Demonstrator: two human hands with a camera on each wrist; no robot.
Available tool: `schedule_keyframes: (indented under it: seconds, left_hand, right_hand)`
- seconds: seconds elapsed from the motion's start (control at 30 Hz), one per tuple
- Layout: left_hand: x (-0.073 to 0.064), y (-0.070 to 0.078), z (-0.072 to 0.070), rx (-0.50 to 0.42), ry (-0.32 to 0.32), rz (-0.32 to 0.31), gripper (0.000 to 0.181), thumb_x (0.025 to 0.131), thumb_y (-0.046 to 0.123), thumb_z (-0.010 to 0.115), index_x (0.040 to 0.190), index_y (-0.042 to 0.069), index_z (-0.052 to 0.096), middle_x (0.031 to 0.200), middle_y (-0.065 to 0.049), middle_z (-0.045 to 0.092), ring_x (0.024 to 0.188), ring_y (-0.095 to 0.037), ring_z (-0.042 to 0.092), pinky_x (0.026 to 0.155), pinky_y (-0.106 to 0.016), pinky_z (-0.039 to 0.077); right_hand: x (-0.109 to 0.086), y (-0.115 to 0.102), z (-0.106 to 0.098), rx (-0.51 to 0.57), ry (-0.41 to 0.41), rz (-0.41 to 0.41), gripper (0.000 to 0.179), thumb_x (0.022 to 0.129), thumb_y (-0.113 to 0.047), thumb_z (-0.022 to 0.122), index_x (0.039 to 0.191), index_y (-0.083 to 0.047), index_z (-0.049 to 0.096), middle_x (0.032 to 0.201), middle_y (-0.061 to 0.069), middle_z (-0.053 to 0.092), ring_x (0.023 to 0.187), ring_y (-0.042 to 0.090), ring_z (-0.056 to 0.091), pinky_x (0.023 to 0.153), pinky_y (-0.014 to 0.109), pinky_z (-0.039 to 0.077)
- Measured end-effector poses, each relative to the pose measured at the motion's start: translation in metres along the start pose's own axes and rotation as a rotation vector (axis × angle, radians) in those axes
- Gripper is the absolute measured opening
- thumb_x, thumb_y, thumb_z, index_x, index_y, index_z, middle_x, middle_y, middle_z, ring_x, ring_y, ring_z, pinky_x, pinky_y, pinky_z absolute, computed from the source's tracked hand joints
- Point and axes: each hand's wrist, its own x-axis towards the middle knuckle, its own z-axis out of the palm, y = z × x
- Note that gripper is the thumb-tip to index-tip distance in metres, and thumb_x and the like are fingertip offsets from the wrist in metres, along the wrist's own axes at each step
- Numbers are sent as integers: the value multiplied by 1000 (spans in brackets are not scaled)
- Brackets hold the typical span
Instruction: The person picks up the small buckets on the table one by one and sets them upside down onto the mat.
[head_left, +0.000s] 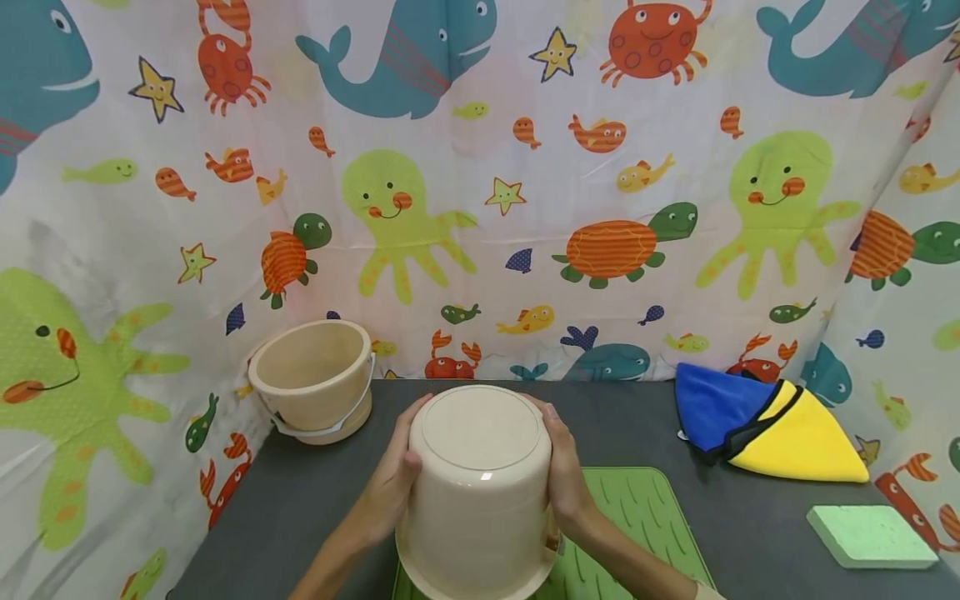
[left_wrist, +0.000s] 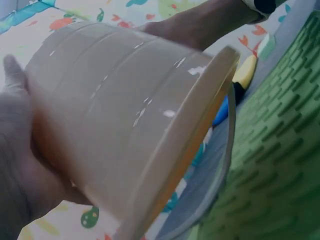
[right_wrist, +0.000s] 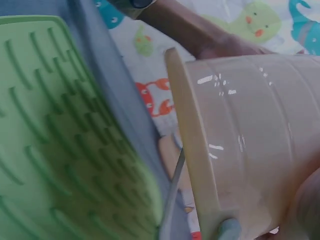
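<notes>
A cream plastic bucket [head_left: 476,508] is held upside down in front of me, its base facing up and its rim tilted toward me. My left hand [head_left: 392,479] grips its left side near the base, thumb along the wall. On the opposite side my right hand [head_left: 567,479] holds it the same way. Below lies a green ridged mat [head_left: 637,517], partly hidden by the bucket. Both wrist views show a gap between the bucket's rim [left_wrist: 220,75] and the mat. The bucket's thin handle [right_wrist: 172,192] hangs down from the rim toward the mat.
A second cream bucket [head_left: 322,408] with a white handle stands upright at the back left. Folded blue and yellow cloths [head_left: 795,442] lie at the back right, with a pale green sponge [head_left: 870,537] nearer me. A sea-animal printed curtain [head_left: 517,275] encloses the dark table.
</notes>
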Motion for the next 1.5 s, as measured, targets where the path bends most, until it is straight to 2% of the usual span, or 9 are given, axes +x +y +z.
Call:
schedule_keyframes:
  seconds: [0.13, 0.23, 0.4, 0.6, 0.77, 0.87, 1.03, 1.3, 1.5]
  left_hand:
    - [-10, -12, -7, -19, -108, 6, 85, 105, 63, 38, 161, 2, 16, 160, -31, 29, 144, 5, 35, 116, -9, 28]
    - [-16, -20, -11, -48, -184, -12, 87, 101, 63, 48, 152, -1, 18, 153, -36, 35, 138, 1, 43, 111, -13, 39]
    - [-23, -24, -15, -71, -330, -112, 103, 87, 70, 65, 153, 12, 12, 156, -29, 37, 136, -4, 49, 106, -21, 48]
    - [-17, -26, -18, -14, -431, -94, 136, 71, 75, 77, 168, 31, -8, 171, -13, 24, 154, -8, 31, 119, -22, 36]
    - [-16, -42, -19, -173, -508, -143, 137, 72, 73, 79, 169, 29, -7, 173, -18, 17, 152, 0, 31, 116, -22, 40]
    - [-17, -50, -20, -239, -539, -148, 134, 72, 74, 79, 169, 22, 2, 172, -15, 21, 151, -5, 35, 117, -24, 40]
    - [-12, -49, -27, -237, -561, -126, 130, 70, 66, 86, 167, 20, 13, 168, -9, 32, 150, -16, 39, 120, -24, 37]
    - [-5, -51, -32, -252, -612, -120, 127, 77, 65, 82, 168, 17, 8, 170, -10, 27, 151, -11, 38, 119, -24, 38]
    - [-2, -54, -30, -276, -634, -72, 128, 76, 60, 85, 168, 12, 9, 170, -13, 27, 152, -12, 38, 121, -22, 37]
  right_hand:
    - [-3, 16, -1, 8, -33, 44, 65, 114, -45, 12, 152, -11, 52, 153, 12, 54, 139, 14, 50, 122, 40, 34]
    - [-7, 31, -4, 58, -105, 75, 64, 114, -42, 13, 153, -8, 49, 156, 14, 51, 136, 2, 51, 120, 28, 36]
    - [-6, 52, -14, 171, -339, 31, 65, 114, -38, 8, 157, 0, 37, 155, 9, 50, 135, 1, 55, 110, 19, 45]
    - [-1, 66, -22, 248, -497, -69, 63, 112, -35, 6, 159, 1, 30, 149, -8, 53, 134, 12, 59, 106, 31, 54]
    - [-6, 71, -21, 285, -513, -79, 62, 112, -34, 6, 158, 0, 29, 149, -8, 52, 136, 11, 57, 108, 31, 53]
    - [-7, 72, -18, 294, -504, -79, 62, 112, -33, 6, 158, 1, 30, 149, -8, 53, 137, 10, 56, 109, 29, 51]
    - [-4, 71, -16, 261, -507, -70, 64, 112, -34, 6, 159, 4, 28, 151, -9, 50, 141, 6, 51, 113, 24, 45]
    - [-3, 65, -24, 165, -467, -28, 62, 115, -35, 6, 162, -4, 32, 163, 12, 40, 141, -1, 50, 113, 18, 44]
    - [-7, 64, -19, 182, -468, 15, 67, 114, -39, 6, 161, 4, 29, 161, 24, 37, 140, -4, 51, 113, 18, 44]
